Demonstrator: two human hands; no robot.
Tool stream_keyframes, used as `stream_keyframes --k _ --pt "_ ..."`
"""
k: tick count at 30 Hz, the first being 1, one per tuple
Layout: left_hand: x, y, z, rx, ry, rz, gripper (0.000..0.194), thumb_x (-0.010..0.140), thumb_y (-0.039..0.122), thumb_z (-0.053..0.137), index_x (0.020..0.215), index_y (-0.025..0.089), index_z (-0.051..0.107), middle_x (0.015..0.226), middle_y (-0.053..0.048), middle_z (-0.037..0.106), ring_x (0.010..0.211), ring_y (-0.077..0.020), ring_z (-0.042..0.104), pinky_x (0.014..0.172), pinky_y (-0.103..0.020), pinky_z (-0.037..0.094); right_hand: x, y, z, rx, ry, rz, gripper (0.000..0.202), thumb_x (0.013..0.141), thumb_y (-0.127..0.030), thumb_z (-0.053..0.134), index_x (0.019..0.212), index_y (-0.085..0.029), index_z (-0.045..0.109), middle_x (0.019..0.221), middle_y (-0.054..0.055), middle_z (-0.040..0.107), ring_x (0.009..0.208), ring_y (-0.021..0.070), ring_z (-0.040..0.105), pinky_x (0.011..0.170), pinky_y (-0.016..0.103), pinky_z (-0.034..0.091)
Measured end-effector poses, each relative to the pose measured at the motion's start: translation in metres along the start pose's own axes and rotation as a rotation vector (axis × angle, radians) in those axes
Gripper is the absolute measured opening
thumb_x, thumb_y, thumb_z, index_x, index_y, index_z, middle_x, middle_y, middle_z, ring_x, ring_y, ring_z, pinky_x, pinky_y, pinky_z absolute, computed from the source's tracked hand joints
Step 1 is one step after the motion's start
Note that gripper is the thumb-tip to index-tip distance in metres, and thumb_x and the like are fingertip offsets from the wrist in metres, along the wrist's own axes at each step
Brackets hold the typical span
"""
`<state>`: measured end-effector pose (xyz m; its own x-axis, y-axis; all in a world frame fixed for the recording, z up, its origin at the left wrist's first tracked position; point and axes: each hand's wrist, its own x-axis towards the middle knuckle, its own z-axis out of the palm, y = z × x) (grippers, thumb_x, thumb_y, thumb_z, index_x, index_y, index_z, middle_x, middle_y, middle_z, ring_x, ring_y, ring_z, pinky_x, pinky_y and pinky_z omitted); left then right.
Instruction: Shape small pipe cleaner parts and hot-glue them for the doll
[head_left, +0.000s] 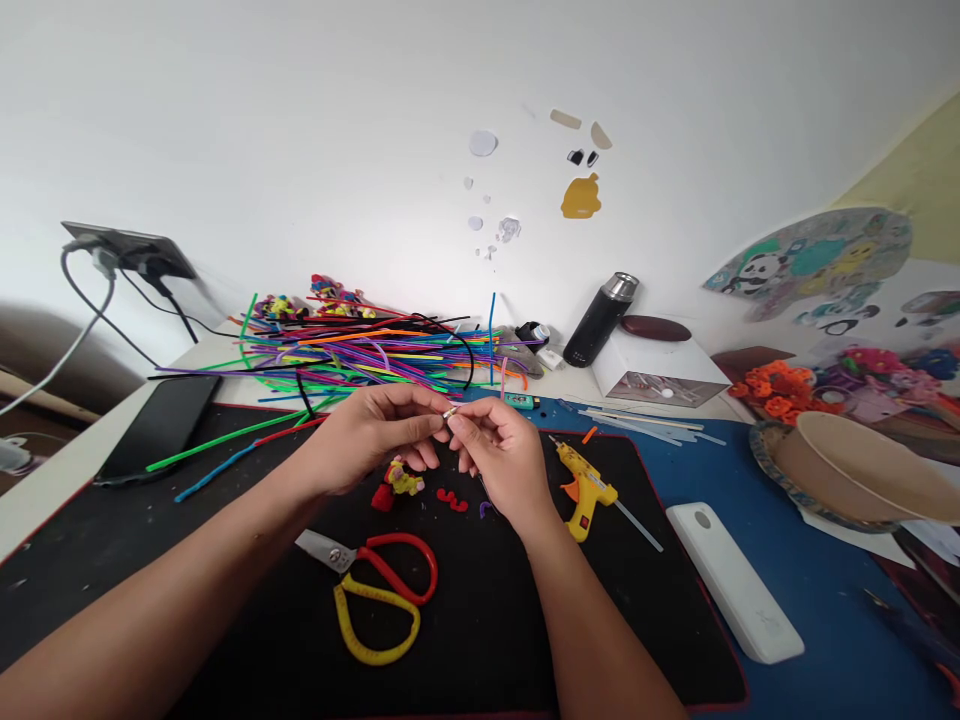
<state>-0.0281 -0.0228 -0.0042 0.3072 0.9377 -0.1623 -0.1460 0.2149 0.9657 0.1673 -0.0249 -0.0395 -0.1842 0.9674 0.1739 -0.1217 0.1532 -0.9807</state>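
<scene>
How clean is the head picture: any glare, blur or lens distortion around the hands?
Head view: scissors reasonably crisp; the small piece between the left hand and right hand too tiny to read clearly; bright highlights on the bottle's metal cap; shadows hard to see on the black mat; beige bowl apparently stretched by the wide lens.

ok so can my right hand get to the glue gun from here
Probably yes: the glue gun lies just right of your right hand, nothing visible between them, though it's pinching a small piece.
</scene>
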Motion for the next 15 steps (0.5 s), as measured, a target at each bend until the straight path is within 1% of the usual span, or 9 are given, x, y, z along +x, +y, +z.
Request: stream_keyframes --k 3,6,9,15 --pt "0.0002 0.0006 0.0029 -0.098 0.008 -0.023 0.042 0.068 0.034 0.104 0.099 0.016 0.083 0.077 -0.004 0.082 0.056 -0.0147 0.075 0.05 -0.019 0.06 -0.0009 -0.0004 0.0008 0.0 0.0 -0.007 0.027 0.092 -0.048 0.081 0.095 -0.023 0.073 0.072 -0.002 0.071 0.05 0.0115 0.06 0.048 0.024 0.048" --pt "-0.0002 0.0005 0.0053 -0.165 0.002 -0.041 0.038 0.068 0.03 0.103 0.097 0.016 0.084 0.078 -0.004 0.082 0.055 -0.0144 0.075 0.048 -0.019 0.06 -0.0021 -0.0018 0.0021 0.002 0.016 -0.011 0.027 0.092 -0.049 0.081 0.093 -0.023 0.072 0.071 -0.002 0.07 0.05 0.0119 0.06 0.048 0.025 0.049" --pt "-0.0004 -0.0005 0.0061 -0.198 -0.005 -0.065 0.033 0.07 0.028 0.102 0.096 0.017 0.085 0.078 -0.004 0.081 0.055 -0.0143 0.074 0.048 -0.019 0.06 -0.0029 -0.0034 0.003 0.008 0.026 -0.014 0.03 0.092 -0.051 0.082 0.092 -0.023 0.072 0.07 -0.002 0.069 0.05 0.0125 0.06 0.048 0.026 0.05" --pt "0.001 -0.0017 0.006 -0.234 0.021 -0.09 0.033 0.067 0.027 0.102 0.094 0.018 0.086 0.075 -0.004 0.08 0.051 -0.0144 0.072 0.045 -0.019 0.059 -0.0032 -0.005 0.0033 -0.003 0.03 -0.019 0.033 0.092 -0.055 0.082 0.094 -0.024 0.072 0.069 -0.002 0.068 0.051 0.0134 0.059 0.049 0.026 0.052"
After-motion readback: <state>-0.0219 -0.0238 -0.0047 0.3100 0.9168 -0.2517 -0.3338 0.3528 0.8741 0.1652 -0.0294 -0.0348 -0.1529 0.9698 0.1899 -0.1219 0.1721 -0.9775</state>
